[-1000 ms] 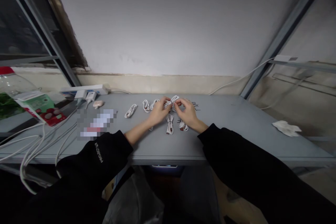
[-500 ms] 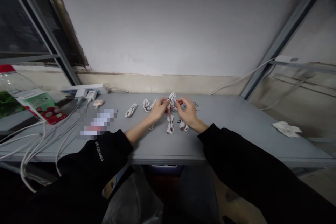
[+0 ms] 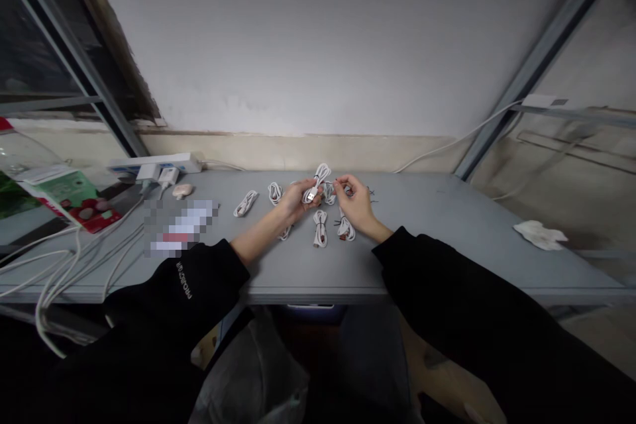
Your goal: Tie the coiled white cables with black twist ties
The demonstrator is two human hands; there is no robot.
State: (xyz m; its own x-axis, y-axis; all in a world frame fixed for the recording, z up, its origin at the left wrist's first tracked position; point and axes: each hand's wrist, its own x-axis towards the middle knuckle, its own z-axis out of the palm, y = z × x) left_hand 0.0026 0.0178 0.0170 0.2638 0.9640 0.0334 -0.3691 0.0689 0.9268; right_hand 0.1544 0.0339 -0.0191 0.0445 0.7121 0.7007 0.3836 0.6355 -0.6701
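My left hand (image 3: 297, 201) grips a coiled white USB cable (image 3: 322, 174), its metal plug pointing down toward me over the fingers. Close by on the right, the thumb and forefinger of my right hand (image 3: 354, 202) are pinched together beside the coil. A thin dark strand seems to run to those fingertips; what they pinch is too small to tell. Below the hands lie a tied white cable bundle (image 3: 320, 228) and another bundle (image 3: 346, 230) with brownish plug ends. One more coil (image 3: 328, 193) sits behind, between the hands, partly hidden.
Further coils, a white cable (image 3: 246, 203) and a bundle (image 3: 275, 193), lie to the left. Black twist ties (image 3: 372, 197) are right of my right hand. A power strip (image 3: 154, 164), carton (image 3: 69, 195) and loose cords stand far left; crumpled tissue (image 3: 540, 235) lies right.
The coil in my left hand has turned, so its USB plug now shows in front. My right hand stays pinched beside it. The view has shifted slightly.
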